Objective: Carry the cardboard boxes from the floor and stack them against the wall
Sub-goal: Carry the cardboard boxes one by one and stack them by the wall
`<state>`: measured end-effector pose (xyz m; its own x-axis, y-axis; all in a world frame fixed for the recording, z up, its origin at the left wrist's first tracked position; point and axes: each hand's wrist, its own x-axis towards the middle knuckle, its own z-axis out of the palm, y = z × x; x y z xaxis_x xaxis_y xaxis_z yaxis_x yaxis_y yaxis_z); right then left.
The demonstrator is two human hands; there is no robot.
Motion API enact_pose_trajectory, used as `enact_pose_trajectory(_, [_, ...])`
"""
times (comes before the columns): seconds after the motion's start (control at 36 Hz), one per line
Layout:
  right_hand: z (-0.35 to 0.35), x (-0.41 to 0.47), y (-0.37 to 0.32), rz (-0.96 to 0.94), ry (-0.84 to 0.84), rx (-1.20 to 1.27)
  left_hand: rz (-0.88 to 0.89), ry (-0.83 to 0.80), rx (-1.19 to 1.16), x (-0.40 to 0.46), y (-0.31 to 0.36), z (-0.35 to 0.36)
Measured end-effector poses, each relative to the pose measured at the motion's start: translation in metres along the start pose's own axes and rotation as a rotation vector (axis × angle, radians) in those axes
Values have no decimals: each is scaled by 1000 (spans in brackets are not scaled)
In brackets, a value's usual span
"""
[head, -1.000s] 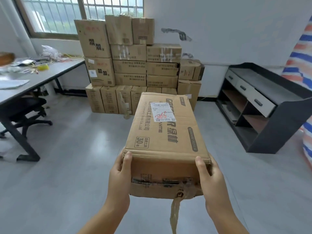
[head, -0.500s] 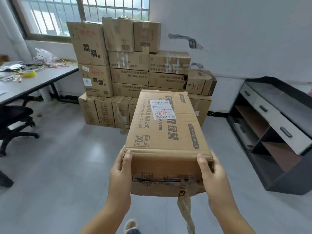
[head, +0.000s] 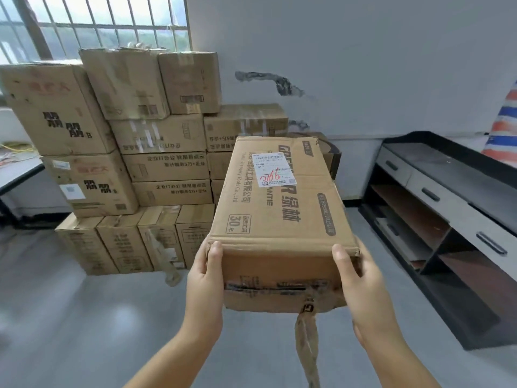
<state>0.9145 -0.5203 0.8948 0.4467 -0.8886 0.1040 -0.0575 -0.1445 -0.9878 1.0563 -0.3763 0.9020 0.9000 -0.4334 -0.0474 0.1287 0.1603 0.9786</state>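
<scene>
Scene: A person carried a long cardboard box (head: 279, 219) at chest height toward a stack of cartons (head: 140, 163) piled against the white wall (head: 363, 65), under a barred window.
Hands: The left hand (head: 205, 278) and right hand (head: 361, 284) clasped the near end of the box, thumbs hooked over its top edge, fingers wrapped round the sides and out of sight.
Box: It was clear of the floor (head: 84, 317), its far end pointing at the right side of the stack (a white shipping label faced up, and a loose strip of tape (head: 306, 337) dangled from the near end).
Surroundings: A dark shelf unit (head: 447, 219) stood to the right.
Doing it well: The carrier would probably do best to keep the box level, mind the trailing tape underfoot, and set it squarely on a flat carton, flush to the wall.
</scene>
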Motion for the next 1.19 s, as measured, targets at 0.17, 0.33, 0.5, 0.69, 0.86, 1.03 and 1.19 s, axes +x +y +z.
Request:
enact_pose_trajectory(0.17, [40,117,-7,-82,-25,18,40,3,-30,116,5,40])
enact_pose_trajectory(0.33, [78,246,-18,-201,-48,13,176,26,-68,233,14,93])
enact_pose_trajectory(0.5, [102,377,-46,-287,-32,-39,236,1,-113,352,36,151])
enact_pose_trajectory(0.69, [142,499,-77,-345,-111,-43,272,57,-187,462,58,192])
enact_pose_trajectory(0.86, [191,588,-79,-356,-109,-45,315,53,-178,557,69,206])
enact_pose_trajectory(1.03, [254,677,-80,-348,-139,-2,334,18,-138,662,81,205])
enact_pose_trajectory(1.19, [319,763,-88,-314,-148,-17,350,-56,-28,770,102,202])
